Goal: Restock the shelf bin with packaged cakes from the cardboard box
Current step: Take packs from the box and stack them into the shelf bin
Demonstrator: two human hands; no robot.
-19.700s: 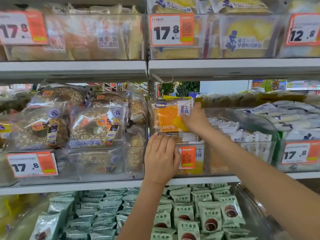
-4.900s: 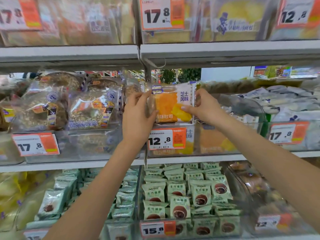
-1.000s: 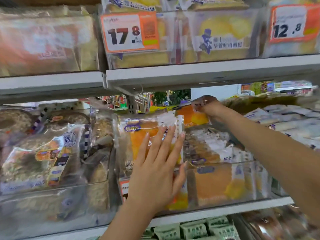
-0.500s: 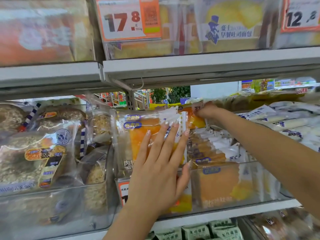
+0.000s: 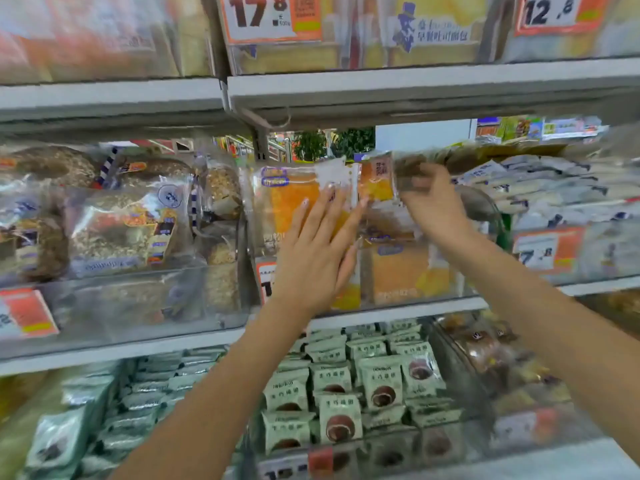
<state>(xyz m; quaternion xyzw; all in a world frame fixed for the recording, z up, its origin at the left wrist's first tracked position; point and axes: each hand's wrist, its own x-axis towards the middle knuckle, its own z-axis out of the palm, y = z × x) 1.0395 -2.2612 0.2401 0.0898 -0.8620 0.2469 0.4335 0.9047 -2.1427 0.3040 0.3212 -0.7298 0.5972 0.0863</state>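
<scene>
Head view: a person stood before a supermarket shelf (image 5: 363, 86), both bare arms reaching into the middle tier. The left hand (image 5: 313, 251), at the centre of the frame, lay flat with its fingers straight and spread, pressing against an orange packaged cake (image 5: 287, 202) that stood upright at the front of the clear shelf bin (image 5: 460, 289). The hand gripped nothing. Just to the right, the right hand (image 5: 427, 202) was raised above the bin with its fingers curled round the top edge of a second orange pack (image 5: 375, 180); motion blur softened this hand, so the grip appeared to be a pinch, though the exact hold could not be made out. More orange cakes lay lower in the same bin, seen through its transparent front. An orange price tag (image 5: 265, 282) on the bin's face was partly hidden behind the left wrist. To the left of the frame sat bags of seeded bread (image 5: 117, 230). On the tier below, at lower centre, rows of pale green snack packets (image 5: 341, 420) filled another bin. Along the top of the frame, a price label reading 17.8 (image 5: 263, 15) hung on the upper tier.
</scene>
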